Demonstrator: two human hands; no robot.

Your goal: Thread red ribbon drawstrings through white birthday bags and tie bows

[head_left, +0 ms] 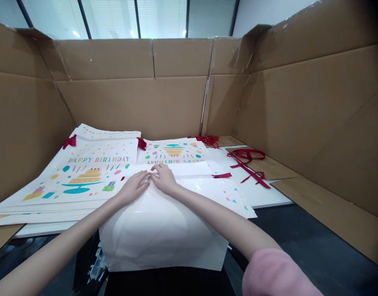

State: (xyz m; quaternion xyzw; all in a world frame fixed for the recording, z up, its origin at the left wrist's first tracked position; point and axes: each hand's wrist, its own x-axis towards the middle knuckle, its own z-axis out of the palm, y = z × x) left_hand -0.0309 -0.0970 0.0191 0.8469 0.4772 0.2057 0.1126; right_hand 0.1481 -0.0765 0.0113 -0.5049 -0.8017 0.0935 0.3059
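A large glossy white sheet (164,226) lies in front of me, its near part hanging over the table edge. Across it runs a folded strip (191,169), with a red ribbon end (222,175) sticking out at the right and a small red bit at the left. My left hand (136,185) is at this fold, fingers close together and tips gripping the sheet. Right beside it, my right hand (164,179) pinches the same fold with bent fingers. The two hands nearly touch. What lies beneath the fingertips is hidden.
At left is a stack of "HAPPY BIRTHDAY" printed sheets (93,164) with red bows. Another printed sheet (173,152) lies upside down behind my hands. Red ribbons (249,168) lie at right, with a red tangle (209,141) behind. Tall cardboard walls (130,102) surround the table.
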